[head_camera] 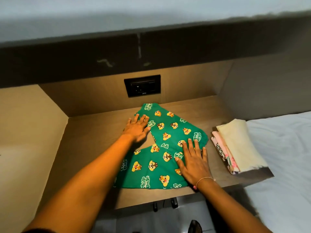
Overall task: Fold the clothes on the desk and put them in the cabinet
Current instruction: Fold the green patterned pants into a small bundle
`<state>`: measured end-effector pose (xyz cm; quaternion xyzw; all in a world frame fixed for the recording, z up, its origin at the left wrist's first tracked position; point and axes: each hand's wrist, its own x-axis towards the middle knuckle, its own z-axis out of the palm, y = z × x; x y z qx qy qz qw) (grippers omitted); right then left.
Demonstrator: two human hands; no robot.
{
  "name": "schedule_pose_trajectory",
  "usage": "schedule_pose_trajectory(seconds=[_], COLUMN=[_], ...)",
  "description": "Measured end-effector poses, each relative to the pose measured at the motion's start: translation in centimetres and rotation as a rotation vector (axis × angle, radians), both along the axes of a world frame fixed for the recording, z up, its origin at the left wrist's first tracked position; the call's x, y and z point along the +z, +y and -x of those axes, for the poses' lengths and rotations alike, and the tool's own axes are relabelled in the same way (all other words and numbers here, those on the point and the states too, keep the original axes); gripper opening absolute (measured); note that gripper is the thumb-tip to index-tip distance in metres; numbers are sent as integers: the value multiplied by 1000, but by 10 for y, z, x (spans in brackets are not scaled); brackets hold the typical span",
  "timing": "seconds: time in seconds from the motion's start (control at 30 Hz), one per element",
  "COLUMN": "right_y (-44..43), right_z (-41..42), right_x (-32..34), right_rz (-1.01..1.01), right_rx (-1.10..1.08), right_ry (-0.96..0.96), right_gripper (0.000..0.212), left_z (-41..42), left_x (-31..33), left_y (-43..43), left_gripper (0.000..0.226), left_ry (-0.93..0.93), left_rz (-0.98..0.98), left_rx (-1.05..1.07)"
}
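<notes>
I am flattening the green printed pants [164, 145] mid-desk [94, 142], left hand [137, 129] and right hand [191, 163] both spread open, palms down, gripping nothing. Next, I judge, one leg folds over the other; folded clothes [235, 147] wait right.

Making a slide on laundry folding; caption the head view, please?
Both hands, left and right, flatten green cartoon-print pants on a desk beside folded clothes.

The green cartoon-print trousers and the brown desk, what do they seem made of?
Green cartoon-print trousers: probably thin woven or knit cotton, matte, lying limp and flat with soft creases. Brown desk: looks like wood-grain laminate board, smooth and dull, with faint streaks; real wood cannot be ruled out.
</notes>
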<state>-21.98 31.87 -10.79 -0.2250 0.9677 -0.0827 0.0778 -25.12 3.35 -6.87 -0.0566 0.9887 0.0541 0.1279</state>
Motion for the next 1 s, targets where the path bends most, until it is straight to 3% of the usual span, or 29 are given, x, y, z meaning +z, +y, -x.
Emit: schedule_pose_trajectory(seconds=[0.27, 0.33, 0.43, 0.53, 0.7, 0.87, 0.93, 1.0], right_y=[3, 2, 15, 43, 71, 61, 55, 54], right_z=[37, 38, 20, -11, -30, -30, -33, -38], right_x=[9, 17, 27, 26, 9, 6, 9, 13], right_rz=[-39, -26, 152, 331, 263, 285, 274, 315], right_rx=[234, 261, 279, 341, 303, 235, 225, 230], right_ry=[-26, -48, 14, 69, 38, 117, 153, 160], right_gripper=[69, 68, 63, 43, 31, 14, 11, 9], left_z=[-68, -74, -97, -158, -241, -249, -249, -247], left_x=[-20, -15, 3, 17, 10, -1, -4, -2], left_y=[-28, -29, -35, -41, -39, -30, -24, -18], left_gripper=[63, 64, 69, 52, 38, 34, 32, 24], left_ry=[93, 88, 164, 281, 204, 333, 371, 459], left_rz=[36, -26, -193, -247, -197, -165, -220, -417], left_rx=[179, 182, 144, 37, -18, 11, 44, 174])
